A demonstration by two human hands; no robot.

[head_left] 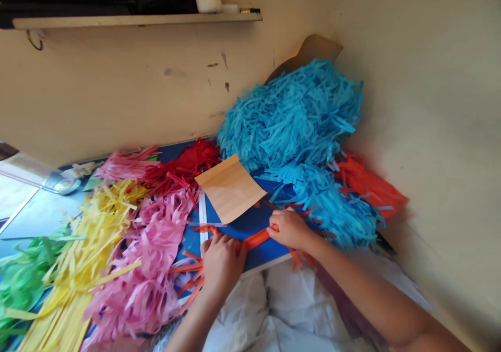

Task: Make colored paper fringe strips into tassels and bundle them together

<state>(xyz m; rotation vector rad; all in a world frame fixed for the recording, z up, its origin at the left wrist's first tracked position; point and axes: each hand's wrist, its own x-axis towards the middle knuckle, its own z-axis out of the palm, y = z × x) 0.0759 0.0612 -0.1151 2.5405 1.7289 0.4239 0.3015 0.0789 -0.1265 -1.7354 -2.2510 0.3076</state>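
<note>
Between my two hands stretches a twisted strip of orange tissue paper, with loose fringe hanging out at both ends. My left hand is closed on its left part, above the front edge of the blue table. Closed round the right part is my right hand. A square of brown paper lies just beyond the strip. Close to my right hand rests blue fringed tissue paper. Pink fringed paper spreads to the left of my left hand.
A big blue fringed pile leans by the wall. Yellow fringe, green fringe and red fringe cover the left side. Red-orange paper lies at the right. Overhead runs a shelf.
</note>
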